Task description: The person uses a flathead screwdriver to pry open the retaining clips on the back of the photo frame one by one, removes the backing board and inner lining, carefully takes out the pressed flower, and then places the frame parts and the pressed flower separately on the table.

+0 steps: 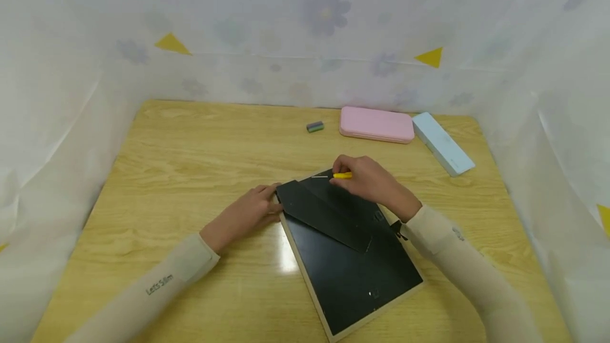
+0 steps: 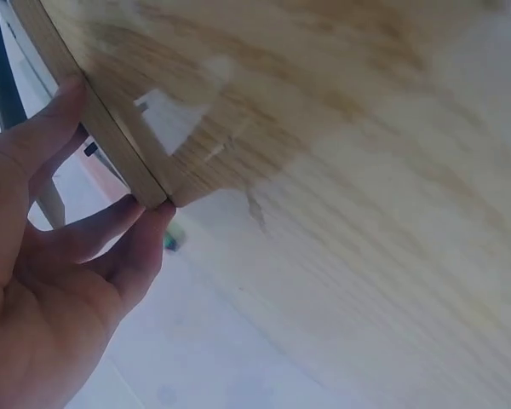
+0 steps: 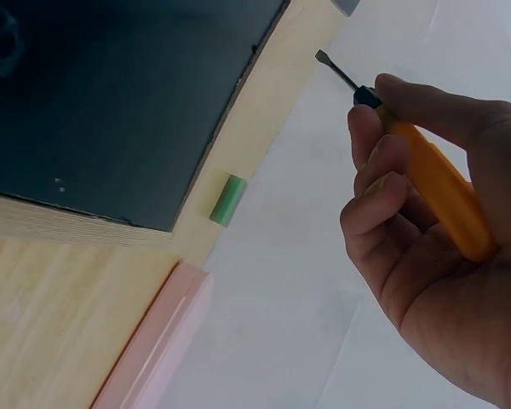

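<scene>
A picture frame (image 1: 343, 285) lies face down, its black back board edged in pale wood. The board's black stand flap (image 1: 329, 221) slants across it. My left hand (image 1: 240, 218) holds the frame at its far left corner; in the left wrist view, thumb and fingertips press the wooden edge (image 2: 111, 136). Over the far end of the board, my right hand (image 1: 374, 181) grips a small flathead screwdriver (image 3: 439, 187) by its yellow-orange handle. Its tip points left in the head view, and whether it touches the board I cannot tell.
A pink case (image 1: 376, 124) lies at the table's back edge, beside a pale blue box (image 1: 443, 144). Left of the case sits a small green and grey block (image 1: 315, 126). Something black like a ribbon (image 1: 399, 229) sticks out at the frame's right side.
</scene>
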A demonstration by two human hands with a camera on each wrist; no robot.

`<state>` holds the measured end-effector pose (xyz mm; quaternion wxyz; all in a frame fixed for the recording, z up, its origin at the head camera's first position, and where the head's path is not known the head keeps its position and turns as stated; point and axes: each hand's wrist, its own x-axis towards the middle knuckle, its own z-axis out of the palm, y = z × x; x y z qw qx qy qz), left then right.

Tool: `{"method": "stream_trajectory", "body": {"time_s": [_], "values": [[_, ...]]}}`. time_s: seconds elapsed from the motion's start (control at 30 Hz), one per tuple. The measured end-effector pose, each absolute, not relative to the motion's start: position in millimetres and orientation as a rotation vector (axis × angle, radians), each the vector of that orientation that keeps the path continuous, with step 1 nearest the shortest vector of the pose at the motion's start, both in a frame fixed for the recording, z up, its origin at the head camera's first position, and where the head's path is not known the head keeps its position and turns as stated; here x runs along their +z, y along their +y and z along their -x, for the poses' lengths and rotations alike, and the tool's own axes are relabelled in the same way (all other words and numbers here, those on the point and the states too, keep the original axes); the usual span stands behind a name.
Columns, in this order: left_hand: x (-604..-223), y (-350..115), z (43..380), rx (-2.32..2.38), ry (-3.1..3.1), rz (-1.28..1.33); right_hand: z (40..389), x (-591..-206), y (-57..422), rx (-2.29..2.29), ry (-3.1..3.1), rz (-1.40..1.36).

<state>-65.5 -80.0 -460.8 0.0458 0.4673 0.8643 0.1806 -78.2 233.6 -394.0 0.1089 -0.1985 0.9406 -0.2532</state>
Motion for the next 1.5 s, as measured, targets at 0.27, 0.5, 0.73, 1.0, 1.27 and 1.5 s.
{"method": "stream_trajectory", "body": {"time_s": [0.27,0.5,0.73,1.0,1.27,1.5], "values": [[-463.2,-83.6,54.2,0.612,2.71,-1.396,76.5,-397.8,231.2,-0.732,2.773,0.6],[-462.4,-81.6,38.6,0.702,2.773,-1.229,77.3,-399.0,229.0,-0.763,2.752,0.61],[-465.5,-75.2,16.2,0.626,2.91,-1.156,78.5,-401.4,226.8,-0.775,2.729,0.616],[-471.8,-61.4,-6.7,0.284,3.144,-1.265,77.9,-405.5,224.4,-0.77,2.691,0.663],[-468.2,-43.6,-28.2,0.079,3.269,-1.261,73.4,-409.7,223.6,-0.737,2.669,0.71],[-458.1,-37.6,-42.0,0.052,3.202,-1.312,69.6,-410.9,224.5,-0.743,2.633,0.757]]}}
